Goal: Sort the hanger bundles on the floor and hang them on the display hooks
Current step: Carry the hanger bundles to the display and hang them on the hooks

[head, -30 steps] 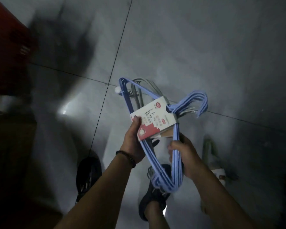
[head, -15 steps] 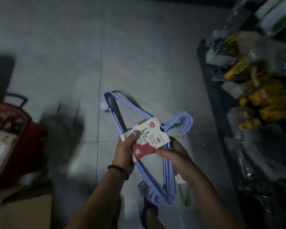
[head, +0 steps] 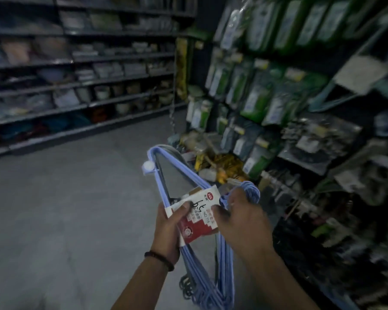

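Shop aisle [head: 65, 198], left hand [head: 168, 229], right hand [head: 244, 220] gripping hanger bundle [head: 199, 276], red-white label [head: 197, 227]

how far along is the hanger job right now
Done: one blue hanger bundle is off the floor. In hand: the left hand grips it at its card label while the right hand holds the hook ends, beside the racks of hanging packets. Left: it is on no display hook yet; other bundles are out of view.

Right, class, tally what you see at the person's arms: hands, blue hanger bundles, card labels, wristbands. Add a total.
hands: 2 (left hand, right hand)
blue hanger bundle: 1
card label: 1
wristband: 1
total: 5
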`<state>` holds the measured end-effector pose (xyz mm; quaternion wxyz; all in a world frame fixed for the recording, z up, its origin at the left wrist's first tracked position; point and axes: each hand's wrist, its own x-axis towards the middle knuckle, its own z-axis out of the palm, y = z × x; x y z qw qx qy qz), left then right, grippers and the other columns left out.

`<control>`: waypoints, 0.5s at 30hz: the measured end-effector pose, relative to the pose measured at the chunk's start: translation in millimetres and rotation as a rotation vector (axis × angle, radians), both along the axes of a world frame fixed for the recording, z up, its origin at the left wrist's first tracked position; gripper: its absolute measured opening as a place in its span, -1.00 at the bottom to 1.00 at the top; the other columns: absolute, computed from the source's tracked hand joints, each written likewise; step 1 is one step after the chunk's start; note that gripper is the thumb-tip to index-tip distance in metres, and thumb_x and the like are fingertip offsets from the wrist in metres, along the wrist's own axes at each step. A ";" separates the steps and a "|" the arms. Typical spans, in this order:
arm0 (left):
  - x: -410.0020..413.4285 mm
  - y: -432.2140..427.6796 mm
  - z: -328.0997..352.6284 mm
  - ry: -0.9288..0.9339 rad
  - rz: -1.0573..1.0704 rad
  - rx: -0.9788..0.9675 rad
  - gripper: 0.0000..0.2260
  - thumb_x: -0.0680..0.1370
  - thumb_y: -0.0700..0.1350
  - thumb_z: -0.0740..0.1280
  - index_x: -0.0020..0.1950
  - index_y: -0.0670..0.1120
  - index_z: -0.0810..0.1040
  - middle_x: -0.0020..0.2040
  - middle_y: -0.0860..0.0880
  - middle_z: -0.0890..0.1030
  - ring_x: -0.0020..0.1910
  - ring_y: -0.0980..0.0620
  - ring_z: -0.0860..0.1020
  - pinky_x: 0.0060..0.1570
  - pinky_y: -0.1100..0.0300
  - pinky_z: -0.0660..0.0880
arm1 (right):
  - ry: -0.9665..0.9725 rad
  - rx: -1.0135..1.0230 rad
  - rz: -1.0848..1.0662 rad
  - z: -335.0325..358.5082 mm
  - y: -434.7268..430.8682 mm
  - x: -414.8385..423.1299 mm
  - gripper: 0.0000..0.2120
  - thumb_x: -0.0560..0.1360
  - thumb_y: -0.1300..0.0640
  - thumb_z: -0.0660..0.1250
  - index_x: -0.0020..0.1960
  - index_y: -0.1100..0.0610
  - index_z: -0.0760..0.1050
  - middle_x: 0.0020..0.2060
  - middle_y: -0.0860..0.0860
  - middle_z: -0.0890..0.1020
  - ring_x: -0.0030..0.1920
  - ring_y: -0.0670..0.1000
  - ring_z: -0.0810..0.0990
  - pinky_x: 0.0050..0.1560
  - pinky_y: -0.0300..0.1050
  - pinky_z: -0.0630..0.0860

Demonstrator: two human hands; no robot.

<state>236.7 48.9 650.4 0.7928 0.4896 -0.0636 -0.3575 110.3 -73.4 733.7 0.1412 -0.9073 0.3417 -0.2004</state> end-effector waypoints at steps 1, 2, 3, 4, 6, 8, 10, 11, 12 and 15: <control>-9.4 -14.5 17.3 -0.034 -0.016 0.009 -0.33 0.48 -0.06 0.59 0.46 -0.28 0.39 0.28 -0.39 0.59 0.22 -0.45 0.60 0.13 -0.54 0.49 | -0.051 -0.045 0.019 15.9 -12.5 -9.8 -0.69 0.55 -0.21 0.36 0.04 0.00 0.39 -0.24 -0.02 0.62 -0.25 0.11 0.66 -0.34 -0.09 0.52; -20.1 -31.2 33.8 -0.067 -0.025 0.012 -0.34 0.46 -0.07 0.61 0.43 -0.27 0.41 0.25 -0.38 0.61 0.19 -0.43 0.62 0.12 -0.51 0.52 | -0.100 -0.101 0.027 31.5 -26.7 -19.8 -0.73 0.56 -0.16 0.37 0.01 0.01 0.41 -0.28 -0.03 0.59 -0.30 0.09 0.64 -0.38 -0.10 0.50; -33.3 -48.1 49.1 -0.090 -0.035 0.018 -0.36 0.43 -0.09 0.62 0.40 -0.25 0.43 0.21 -0.36 0.64 0.14 -0.41 0.65 0.09 -0.46 0.56 | -0.132 -0.153 0.016 45.1 -41.4 -30.2 -0.75 0.56 -0.13 0.38 -0.01 0.02 0.42 -0.28 -0.03 0.57 -0.33 0.07 0.60 -0.41 -0.12 0.48; -46.9 -66.2 61.8 -0.112 -0.057 0.018 -0.37 0.41 -0.09 0.62 0.38 -0.21 0.45 0.16 -0.32 0.67 0.09 -0.38 0.68 0.06 -0.41 0.60 | -0.151 -0.203 -0.007 57.6 -57.1 -40.6 -0.76 0.56 -0.12 0.38 -0.01 0.03 0.44 -0.25 -0.02 0.56 -0.32 0.06 0.58 -0.42 -0.12 0.46; -79.5 -101.3 86.3 -0.157 -0.127 0.010 -0.34 0.35 -0.04 0.63 0.38 -0.09 0.46 0.14 -0.25 0.69 0.05 -0.32 0.70 0.04 -0.31 0.64 | -0.155 -0.252 -0.055 75.1 -88.2 -64.6 -0.78 0.56 -0.10 0.37 0.04 0.03 0.47 -0.17 0.00 0.54 -0.23 0.06 0.54 -0.34 -0.11 0.45; -111.0 -134.8 105.9 -0.184 -0.242 -0.013 -0.27 0.27 0.02 0.67 0.38 0.02 0.47 0.16 -0.18 0.70 0.06 -0.29 0.71 0.06 -0.25 0.65 | -0.144 -0.175 -0.089 88.7 -119.1 -91.0 -0.81 0.60 -0.09 0.31 0.08 0.00 0.41 -0.18 -0.01 0.45 -0.27 0.01 0.44 -0.32 -0.12 0.38; -136.1 -165.1 122.6 -0.227 -0.336 0.006 -0.19 0.19 0.09 0.72 0.36 0.09 0.45 0.17 -0.15 0.70 0.07 -0.27 0.71 0.09 -0.22 0.64 | -0.162 -0.072 -0.123 98.7 -147.2 -118.8 -0.78 0.67 -0.10 0.23 0.18 0.03 0.41 -0.28 -0.04 0.43 -0.42 -0.05 0.40 -0.44 -0.16 0.31; -147.8 -180.6 129.6 -0.271 -0.380 0.031 -0.11 0.13 0.17 0.74 0.38 0.13 0.43 0.19 -0.12 0.70 0.08 -0.24 0.71 0.10 -0.21 0.64 | -0.180 -0.078 -0.161 101.8 -162.7 -134.5 -0.74 0.70 -0.10 0.19 0.26 0.05 0.42 -0.32 -0.03 0.46 -0.45 -0.04 0.43 -0.48 -0.14 0.32; -158.0 -195.8 135.5 -0.316 -0.426 0.054 -0.05 0.10 0.26 0.72 0.41 0.18 0.40 0.20 -0.09 0.69 0.09 -0.21 0.71 0.12 -0.20 0.63 | -0.182 -0.103 -0.203 105.3 -178.4 -150.5 -0.71 0.71 -0.09 0.15 0.32 0.06 0.42 -0.32 -0.02 0.51 -0.45 0.00 0.48 -0.48 -0.09 0.37; -182.8 -241.3 156.1 -0.444 -0.512 0.069 -0.24 0.29 0.35 0.54 0.42 0.13 0.44 0.07 -0.03 0.72 0.04 -0.12 0.72 0.11 -0.12 0.63 | -0.136 -0.136 -0.274 114.3 -220.0 -193.8 -0.57 0.74 -0.10 0.04 0.51 0.08 0.34 -0.16 0.05 0.63 -0.41 0.02 0.51 -0.46 -0.08 0.43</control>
